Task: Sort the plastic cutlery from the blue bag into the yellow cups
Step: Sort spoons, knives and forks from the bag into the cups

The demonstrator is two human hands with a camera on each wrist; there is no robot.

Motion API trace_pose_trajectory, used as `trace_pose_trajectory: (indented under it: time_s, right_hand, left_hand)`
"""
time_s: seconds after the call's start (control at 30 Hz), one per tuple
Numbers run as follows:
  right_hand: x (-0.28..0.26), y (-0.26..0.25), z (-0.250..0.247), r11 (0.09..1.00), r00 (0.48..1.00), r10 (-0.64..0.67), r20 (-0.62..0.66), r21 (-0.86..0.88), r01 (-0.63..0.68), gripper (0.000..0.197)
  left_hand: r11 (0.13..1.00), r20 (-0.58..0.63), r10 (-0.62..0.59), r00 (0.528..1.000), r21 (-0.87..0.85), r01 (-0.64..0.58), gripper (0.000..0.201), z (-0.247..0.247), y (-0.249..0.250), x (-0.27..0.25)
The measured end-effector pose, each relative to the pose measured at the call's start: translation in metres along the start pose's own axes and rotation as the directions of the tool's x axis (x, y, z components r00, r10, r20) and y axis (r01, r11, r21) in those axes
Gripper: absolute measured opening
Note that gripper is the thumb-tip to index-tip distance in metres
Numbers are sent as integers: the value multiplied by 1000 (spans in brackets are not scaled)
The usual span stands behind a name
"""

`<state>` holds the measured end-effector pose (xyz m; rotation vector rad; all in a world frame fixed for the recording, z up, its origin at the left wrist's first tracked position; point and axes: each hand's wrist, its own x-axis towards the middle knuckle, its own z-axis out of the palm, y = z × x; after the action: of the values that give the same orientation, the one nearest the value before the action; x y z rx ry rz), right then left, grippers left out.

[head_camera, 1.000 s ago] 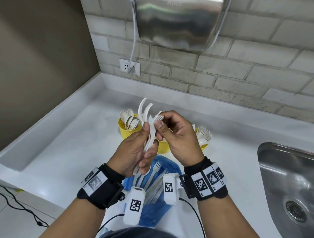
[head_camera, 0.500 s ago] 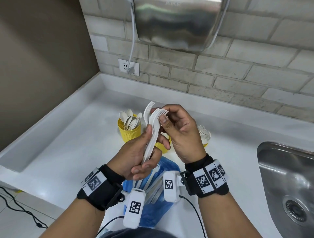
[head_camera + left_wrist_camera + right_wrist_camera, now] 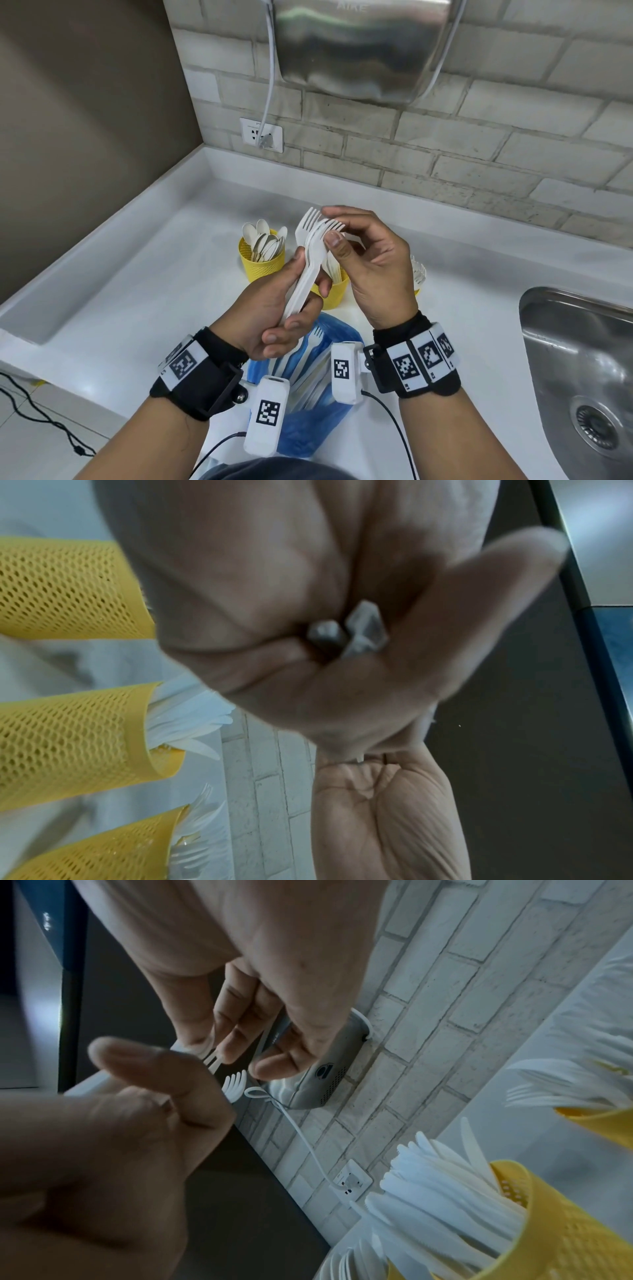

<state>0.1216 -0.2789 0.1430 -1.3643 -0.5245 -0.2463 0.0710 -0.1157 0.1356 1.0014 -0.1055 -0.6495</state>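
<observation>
My left hand (image 3: pixel 291 308) grips a bundle of white plastic forks (image 3: pixel 310 253) by the handles, upright over the counter. The handle ends (image 3: pixel 346 634) show inside its curled fingers. My right hand (image 3: pixel 330 226) pinches the fork heads (image 3: pixel 209 1053) between thumb and fingers. Behind the hands stand three yellow mesh cups: the left one (image 3: pixel 262 267) with spoons, the middle one (image 3: pixel 334 294) with knives (image 3: pixel 445 1191), and the right one (image 3: pixel 599 1118) with forks, mostly hidden in the head view. The blue bag (image 3: pixel 308 411) lies below my wrists with several forks in it.
A steel sink (image 3: pixel 582 377) is set into the white counter at the right. A wall socket (image 3: pixel 262 135) and a steel hand dryer (image 3: pixel 359 51) are on the brick wall behind. The counter has a raised lip at the left and back.
The long pieces that stuck up out of the bundle a second ago no longer show. My right hand has shifted up to the fork heads, and both hands have risen a little.
</observation>
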Motion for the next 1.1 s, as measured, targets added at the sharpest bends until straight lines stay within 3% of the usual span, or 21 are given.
trace_pose_trajectory:
  time_s: [0.2, 0.4, 0.53, 0.7, 0.8, 0.93, 1.0, 1.1]
  right_hand:
    - [1, -1, -1, 997, 998, 57, -16, 51, -56, 14]
    - [3, 3, -1, 996, 995, 85, -57, 33, -83, 22]
    - [3, 2, -1, 997, 996, 72, -61, 31, -70, 22]
    - [3, -3, -3, 993, 988, 120, 99, -24, -119, 27]
    - [3, -2, -3, 982, 969, 185, 162, -66, -177, 18]
    - [3, 5, -3, 980, 982, 181, 61, -98, -174, 9]
    - [4, 8, -5, 980, 989, 150, -16, -133, -151, 8]
    - [4, 4, -7, 979, 993, 97, -74, -174, -108, 9]
  left_hand:
    - [999, -55, -15, 998, 37, 17, 58, 0, 1, -1]
    - [973, -126, 61, 990, 229, -31, 60, 6, 1, -3]
    - [957, -73, 51, 996, 289, -27, 50, 5, -1, -4]
    - [950, -7, 3, 1000, 313, 0, 40, 5, -2, -5]
    - [960, 17, 1, 1000, 281, -6, 37, 5, -3, -4]
    - [952, -104, 97, 990, 300, -62, 33, 3, -5, -1]
    - [907, -192, 196, 962, 409, -103, 30, 1, -6, 1]
    - [843, -210, 288, 934, 518, -143, 25, -1, -8, 3]
